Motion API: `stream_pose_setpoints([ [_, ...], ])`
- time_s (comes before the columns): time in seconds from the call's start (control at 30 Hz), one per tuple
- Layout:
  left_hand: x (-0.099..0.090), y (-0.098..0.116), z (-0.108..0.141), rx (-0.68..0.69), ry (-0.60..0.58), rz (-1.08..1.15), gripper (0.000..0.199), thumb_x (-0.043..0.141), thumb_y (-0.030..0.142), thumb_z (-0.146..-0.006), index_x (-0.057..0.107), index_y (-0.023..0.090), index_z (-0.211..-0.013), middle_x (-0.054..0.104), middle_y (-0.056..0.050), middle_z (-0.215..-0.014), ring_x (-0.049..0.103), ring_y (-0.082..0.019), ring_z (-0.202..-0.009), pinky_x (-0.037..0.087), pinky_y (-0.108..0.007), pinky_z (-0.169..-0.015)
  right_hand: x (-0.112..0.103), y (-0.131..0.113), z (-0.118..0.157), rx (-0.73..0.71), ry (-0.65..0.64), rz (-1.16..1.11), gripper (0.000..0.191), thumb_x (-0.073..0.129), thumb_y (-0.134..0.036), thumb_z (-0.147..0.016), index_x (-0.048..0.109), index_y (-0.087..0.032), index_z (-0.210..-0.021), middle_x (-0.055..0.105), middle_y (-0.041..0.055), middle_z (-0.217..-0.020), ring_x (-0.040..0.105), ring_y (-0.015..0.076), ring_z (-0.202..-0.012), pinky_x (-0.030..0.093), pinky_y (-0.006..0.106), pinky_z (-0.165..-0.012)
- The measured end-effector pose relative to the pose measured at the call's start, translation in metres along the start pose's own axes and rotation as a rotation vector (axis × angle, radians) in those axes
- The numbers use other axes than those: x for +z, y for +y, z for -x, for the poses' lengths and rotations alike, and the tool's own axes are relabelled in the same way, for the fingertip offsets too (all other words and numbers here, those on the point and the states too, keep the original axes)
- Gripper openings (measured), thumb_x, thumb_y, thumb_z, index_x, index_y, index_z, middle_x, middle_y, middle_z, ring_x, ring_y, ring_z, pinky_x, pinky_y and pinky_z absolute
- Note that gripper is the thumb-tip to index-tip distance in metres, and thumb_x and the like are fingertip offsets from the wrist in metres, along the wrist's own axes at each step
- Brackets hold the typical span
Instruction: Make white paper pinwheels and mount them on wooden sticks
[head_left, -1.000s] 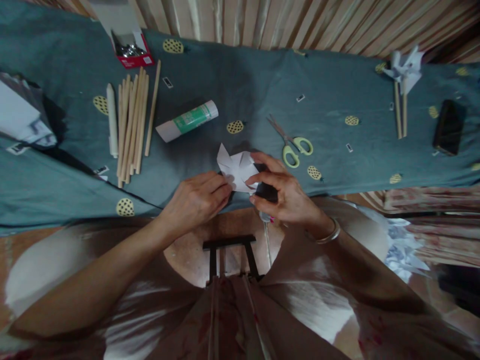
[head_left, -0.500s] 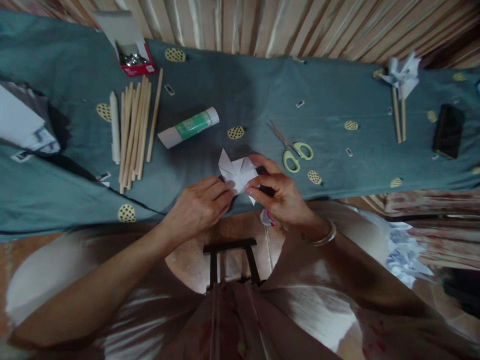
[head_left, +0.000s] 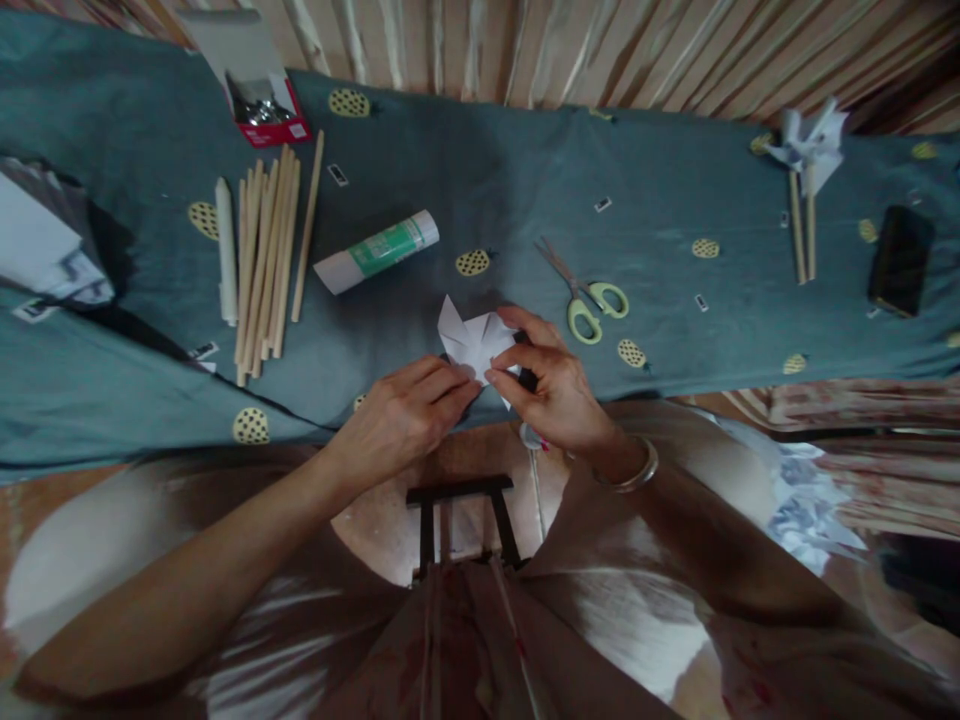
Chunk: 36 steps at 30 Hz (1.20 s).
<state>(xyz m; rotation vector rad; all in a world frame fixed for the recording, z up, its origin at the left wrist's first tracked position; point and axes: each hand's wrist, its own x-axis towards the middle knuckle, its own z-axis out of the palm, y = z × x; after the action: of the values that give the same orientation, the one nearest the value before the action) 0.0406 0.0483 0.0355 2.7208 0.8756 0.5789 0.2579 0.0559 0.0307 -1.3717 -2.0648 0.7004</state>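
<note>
1. Paper (head_left: 474, 338), white with folded points, is held to the right of the glue stick (head_left: 386, 248) and nearer the person.
2. Left hand (head_left: 405, 405): thumb and fingers pinch its lower left edge, closed tight.
3. Right hand (head_left: 559, 395): thumb and a fingertip nearly meet on it; another finger reaches its upper right.
4. Scissors (head_left: 576, 287) lie right of the glue stick, wooden sticks (head_left: 262, 260) left.
5. Fingers hide the lower edge; whether it touches the cloth (head_left: 645, 170) is unclear.
</note>
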Motion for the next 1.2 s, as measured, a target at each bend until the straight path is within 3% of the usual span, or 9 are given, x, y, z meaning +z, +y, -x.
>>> stream_pose_setpoints([
  [0.17,0.0035,-0.0002,-0.0015,0.007,0.043,0.006,0.02,0.052,0.015,-0.098,0.066,0.01,-0.11,0.072,-0.011,-0.103,0.065,-0.021,-0.092,0.06,-0.034,-0.081,0.0011,-0.0006,-0.001,0.011,0.011,0.022,0.006,0.067,-0.023,-0.086,0.069,-0.024,-0.08,0.06,0.0099,-0.139,0.058,0.0283,-0.126,0.048,0.051,-0.107],
  [0.67,0.002,-0.0002,-0.0039,-0.022,-0.03,-0.001,0.021,0.047,0.013,-0.099,0.067,0.012,-0.107,0.07,-0.01,-0.099,0.063,-0.021,-0.092,0.058,-0.033,-0.079,0.005,-0.0019,-0.0038,0.01,-0.001,0.031,0.009,0.064,-0.024,-0.087,0.064,-0.022,-0.079,0.06,0.0096,-0.14,0.056,0.0298,-0.128,0.046,0.051,-0.108],
  [0.93,0.0043,-0.0008,-0.0044,0.008,0.039,-0.006,0.018,0.051,0.012,-0.098,0.067,0.007,-0.105,0.07,-0.011,-0.096,0.064,-0.021,-0.09,0.058,-0.032,-0.076,0.0064,-0.0036,-0.0039,0.006,0.018,0.061,0.008,0.064,-0.022,-0.086,0.064,-0.021,-0.079,0.06,0.0128,-0.139,0.056,0.0294,-0.128,0.047,0.049,-0.108],
  [1.2,0.002,-0.0012,-0.006,-0.036,-0.007,0.026,0.022,0.047,0.013,-0.1,0.067,0.012,-0.105,0.07,-0.009,-0.097,0.064,-0.02,-0.09,0.058,-0.031,-0.077,0.0078,-0.0021,-0.0022,0.004,0.019,0.069,0.008,0.063,-0.026,-0.088,0.062,-0.022,-0.081,0.059,0.012,-0.14,0.055,0.0282,-0.129,0.045,0.049,-0.109],
])
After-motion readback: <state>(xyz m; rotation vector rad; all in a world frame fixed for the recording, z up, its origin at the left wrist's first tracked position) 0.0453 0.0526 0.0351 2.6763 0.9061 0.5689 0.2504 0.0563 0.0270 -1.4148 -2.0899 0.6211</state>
